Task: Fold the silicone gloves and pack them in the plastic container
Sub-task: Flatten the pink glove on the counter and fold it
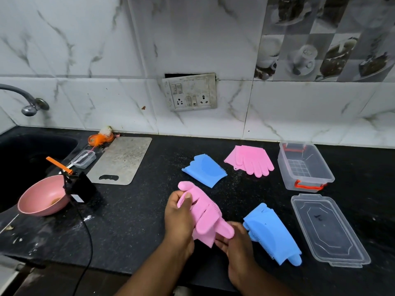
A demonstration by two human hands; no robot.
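Both hands hold one pink silicone glove (204,212) just above the black counter. My left hand (178,216) pinches its finger end, and my right hand (236,242) grips its cuff end near the thumb. A folded blue glove (205,171) lies behind it. A second pink glove (251,160) lies flat farther back. Another blue glove (272,231) rests to the right of my right hand. The clear plastic container (284,165), with orange handles, stands empty at the right. Its clear lid (329,230) lies in front of it.
A steel cutting board (123,160) lies left of the gloves. A pink bowl (43,196), a small clear box (83,159) and a black stand with a cable (82,186) sit beside the dark sink (25,159). A switch panel (190,91) is on the tiled wall.
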